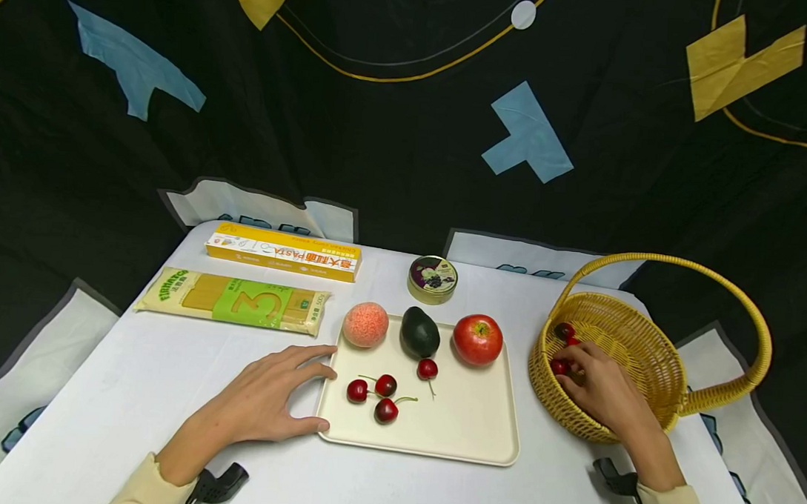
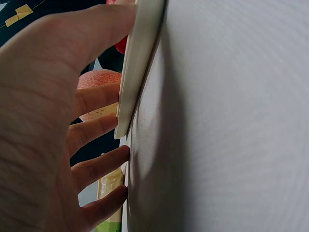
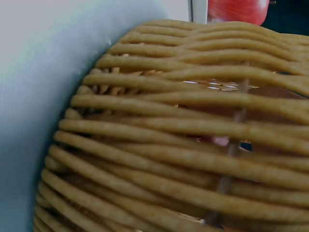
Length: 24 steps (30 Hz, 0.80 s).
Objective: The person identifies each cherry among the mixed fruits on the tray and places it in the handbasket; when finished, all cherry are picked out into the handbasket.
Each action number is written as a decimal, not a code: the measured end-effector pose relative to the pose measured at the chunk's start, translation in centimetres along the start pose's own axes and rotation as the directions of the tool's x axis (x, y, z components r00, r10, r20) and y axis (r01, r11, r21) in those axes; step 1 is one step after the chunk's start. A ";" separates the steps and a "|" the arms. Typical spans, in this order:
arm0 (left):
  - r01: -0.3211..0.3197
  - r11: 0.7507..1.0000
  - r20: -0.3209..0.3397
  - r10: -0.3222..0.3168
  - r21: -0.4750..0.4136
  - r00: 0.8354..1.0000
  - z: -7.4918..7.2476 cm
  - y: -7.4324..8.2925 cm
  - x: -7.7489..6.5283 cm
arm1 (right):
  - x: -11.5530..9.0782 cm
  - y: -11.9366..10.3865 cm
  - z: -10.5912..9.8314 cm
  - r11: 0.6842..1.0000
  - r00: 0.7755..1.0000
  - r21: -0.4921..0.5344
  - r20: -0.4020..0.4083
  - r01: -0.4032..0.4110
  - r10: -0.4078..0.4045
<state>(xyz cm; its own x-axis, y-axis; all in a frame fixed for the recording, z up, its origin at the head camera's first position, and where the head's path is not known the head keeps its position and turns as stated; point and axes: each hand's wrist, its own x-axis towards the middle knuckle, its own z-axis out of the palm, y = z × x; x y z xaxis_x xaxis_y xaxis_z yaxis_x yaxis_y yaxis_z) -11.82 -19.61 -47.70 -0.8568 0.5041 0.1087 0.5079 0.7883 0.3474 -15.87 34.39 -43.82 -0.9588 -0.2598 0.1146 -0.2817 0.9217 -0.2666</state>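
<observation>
My left hand (image 1: 272,396) lies at the left edge of a cream tray (image 1: 464,432), thumb and fingertips spread along its rim. On the tray are a pink peach (image 1: 365,325), an avocado (image 1: 419,333), a red apple (image 1: 477,340) and several cherries, one cherry (image 1: 427,369) just below the avocado and another cherry (image 1: 386,411) nearer the front. My right hand (image 1: 602,385) reaches into a yellow wicker basket (image 1: 552,398), thumb and index finger pinching a cherry (image 1: 560,366). Farther back in the basket sits a dark cherry (image 1: 564,331). Basket weave fills the right wrist view and mostly hides that hand.
A yellow pasta box (image 1: 283,251) and a bag of spaghetti (image 1: 235,300) lie at the back left. Behind the tray stands a round tin (image 1: 432,279). The basket's tall handle (image 1: 742,308) arches over its right side. A black curtain hangs behind the white table.
</observation>
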 end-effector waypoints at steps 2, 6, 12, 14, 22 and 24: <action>0.002 1.000 -0.001 -0.002 -0.002 1.000 0.0 0.0 0.0 | 0.1 0.0 0.0 1.000 1.000 0.000 0.012 -0.007 0.007; 0.008 1.000 0.002 -0.008 -0.002 1.000 -0.1 0.1 -0.1 | 0.1 0.2 0.0 1.000 0.999 0.002 0.034 -0.012 0.012; 0.006 1.000 0.005 -0.006 0.002 1.000 -0.1 0.1 0.0 | 0.2 0.3 0.0 1.000 0.999 0.004 0.045 -0.001 0.001; 0.006 1.000 0.005 -0.006 0.004 1.000 -0.1 0.1 0.0 | 0.2 0.4 0.0 1.000 0.999 0.003 0.047 -0.004 0.004; 0.012 1.000 0.009 -0.012 0.001 1.000 0.0 0.1 0.0 | 0.1 0.4 -0.7 0.998 0.997 -0.015 0.049 -0.064 0.065; 0.011 1.000 0.008 -0.011 0.003 1.000 0.0 0.1 0.0 | 0.1 0.3 -1.0 0.997 0.997 -0.020 0.023 -0.070 0.070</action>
<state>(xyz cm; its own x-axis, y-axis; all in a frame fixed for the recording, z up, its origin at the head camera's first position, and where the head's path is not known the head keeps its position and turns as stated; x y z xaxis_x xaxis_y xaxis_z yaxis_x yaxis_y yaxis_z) -11.75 -19.56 -47.67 -0.8617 0.4980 0.0972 0.4984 0.7948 0.3462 -15.98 34.92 -42.96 -0.9769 -0.2008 0.0735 -0.2131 0.9433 -0.2546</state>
